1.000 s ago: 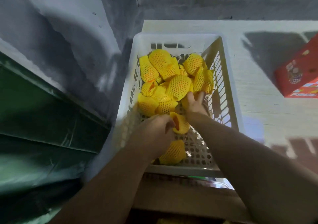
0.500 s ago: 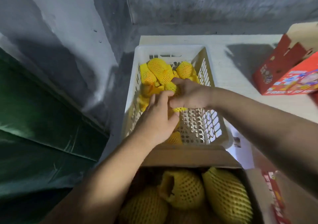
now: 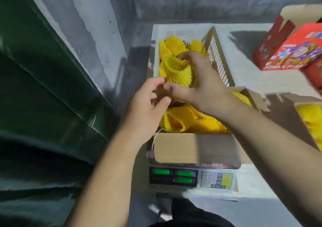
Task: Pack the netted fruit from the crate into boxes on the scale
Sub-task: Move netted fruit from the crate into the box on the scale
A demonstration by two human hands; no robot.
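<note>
Netted fruit (image 3: 177,71): yellow foam sleeve, clamped in right hand (image 3: 200,85) above the crate's near end. Left hand (image 3: 149,104) fingers loosely curled, empty, just beside. Advice: support underneath, lower gently into cardboard box (image 3: 191,148) on scale (image 3: 191,178), already part-filled. White crate (image 3: 217,56): several netted fruit left. Red boxes (image 3: 292,50): contents unseen.

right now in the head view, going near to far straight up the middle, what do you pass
scale display → near wall of the cardboard box → netted fruit in the box → right hand holding a netted fruit → white crate with more fruit → grey wall
</note>
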